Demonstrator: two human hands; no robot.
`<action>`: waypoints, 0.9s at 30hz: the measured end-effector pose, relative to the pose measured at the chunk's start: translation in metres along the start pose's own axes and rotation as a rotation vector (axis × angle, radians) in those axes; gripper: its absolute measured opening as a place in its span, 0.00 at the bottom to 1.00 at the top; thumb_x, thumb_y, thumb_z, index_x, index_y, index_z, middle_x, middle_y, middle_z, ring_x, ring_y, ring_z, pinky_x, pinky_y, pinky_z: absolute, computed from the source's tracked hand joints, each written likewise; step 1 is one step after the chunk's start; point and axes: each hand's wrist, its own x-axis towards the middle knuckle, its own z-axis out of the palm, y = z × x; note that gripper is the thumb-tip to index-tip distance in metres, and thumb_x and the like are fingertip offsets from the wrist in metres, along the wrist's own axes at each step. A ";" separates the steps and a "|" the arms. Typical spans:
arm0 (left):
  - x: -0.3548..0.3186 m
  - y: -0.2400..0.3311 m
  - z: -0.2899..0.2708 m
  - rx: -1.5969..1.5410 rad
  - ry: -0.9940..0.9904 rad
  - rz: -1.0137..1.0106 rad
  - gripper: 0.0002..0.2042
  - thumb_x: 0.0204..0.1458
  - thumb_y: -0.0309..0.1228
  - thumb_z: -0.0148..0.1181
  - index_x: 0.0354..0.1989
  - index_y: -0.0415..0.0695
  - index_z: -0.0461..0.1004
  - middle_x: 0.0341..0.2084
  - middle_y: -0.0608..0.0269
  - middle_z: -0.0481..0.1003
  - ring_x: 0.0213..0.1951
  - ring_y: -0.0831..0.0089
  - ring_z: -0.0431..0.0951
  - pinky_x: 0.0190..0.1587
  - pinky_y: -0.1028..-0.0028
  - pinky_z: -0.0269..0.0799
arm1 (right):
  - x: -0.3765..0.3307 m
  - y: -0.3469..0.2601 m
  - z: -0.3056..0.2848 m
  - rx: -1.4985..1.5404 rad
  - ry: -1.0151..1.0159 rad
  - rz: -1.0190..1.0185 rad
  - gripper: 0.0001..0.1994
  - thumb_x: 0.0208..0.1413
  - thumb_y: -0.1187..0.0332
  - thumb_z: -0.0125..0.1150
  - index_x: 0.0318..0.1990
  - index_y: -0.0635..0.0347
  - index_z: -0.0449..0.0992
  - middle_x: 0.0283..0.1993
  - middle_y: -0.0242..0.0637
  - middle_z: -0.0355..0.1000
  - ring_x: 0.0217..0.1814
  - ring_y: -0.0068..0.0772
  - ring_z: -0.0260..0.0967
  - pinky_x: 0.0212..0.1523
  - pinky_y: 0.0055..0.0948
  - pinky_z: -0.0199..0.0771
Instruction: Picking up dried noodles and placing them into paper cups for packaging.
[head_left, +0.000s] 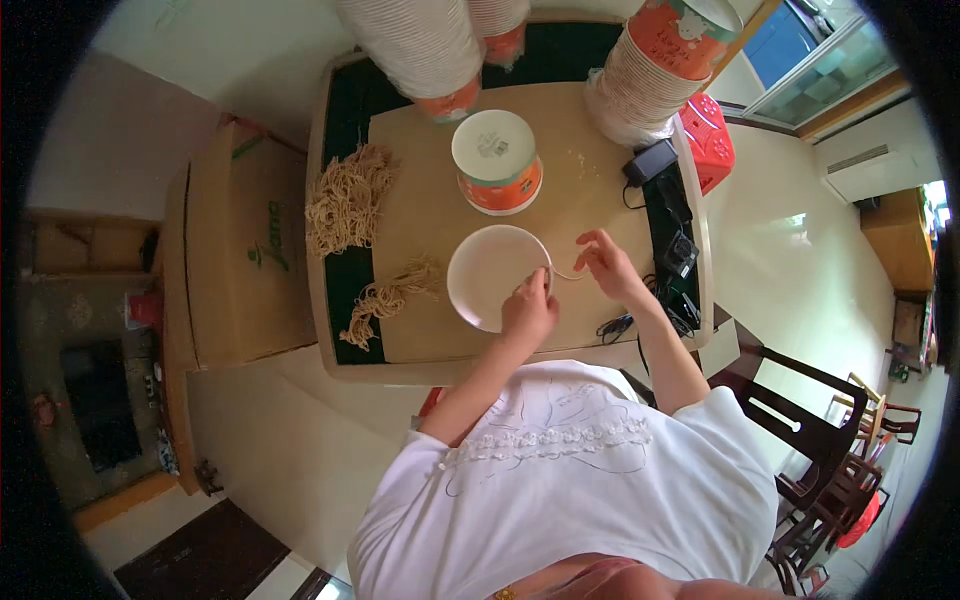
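Note:
Near the front of the table, a white paper tub [484, 277] has its pale inside turned up toward me. My left hand [530, 312] is closed on its right rim, fingers pinched over the edge. A thin beige cord [570, 276] runs from that rim toward my right hand [608, 265]. The right hand hovers just right of the tub with its fingers bent and apart; the cord passes by its fingertips, and I see no firm grip on it. Behind the tub, orange-red paper tubs [500, 185] stand upside down, their round white base facing up.
At the table's left lie a large heap of beige cords [350, 200] and a smaller bundle [385, 300]. Tall tub stacks [420, 50] rise at the back left, another stack [645, 85] at the back right. A black adapter [651, 162] and cables line the right edge.

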 end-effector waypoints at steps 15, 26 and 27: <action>-0.030 -0.032 -0.045 -0.510 0.168 0.022 0.28 0.45 0.17 0.51 0.59 0.39 0.59 0.38 0.57 0.75 0.38 0.70 0.78 0.39 0.72 0.73 | 0.005 -0.013 0.091 0.515 0.115 -0.026 0.06 0.56 0.71 0.57 0.35 0.66 0.72 0.30 0.31 0.73 0.28 0.17 0.67 0.29 0.19 0.69; -0.026 -0.033 -0.048 -0.663 0.135 0.013 0.28 0.45 0.17 0.49 0.59 0.38 0.58 0.39 0.56 0.73 0.40 0.71 0.76 0.43 0.72 0.73 | 0.008 -0.004 0.091 0.629 0.070 0.019 0.04 0.57 0.72 0.55 0.35 0.64 0.71 0.29 0.26 0.69 0.28 0.11 0.63 0.29 0.15 0.65; -0.026 -0.033 -0.049 -0.695 0.133 0.003 0.28 0.46 0.17 0.49 0.59 0.38 0.58 0.40 0.56 0.73 0.41 0.70 0.76 0.43 0.72 0.73 | 0.007 -0.005 0.089 0.500 0.047 0.058 0.05 0.57 0.72 0.56 0.34 0.64 0.71 0.27 0.25 0.69 0.28 0.10 0.62 0.29 0.15 0.64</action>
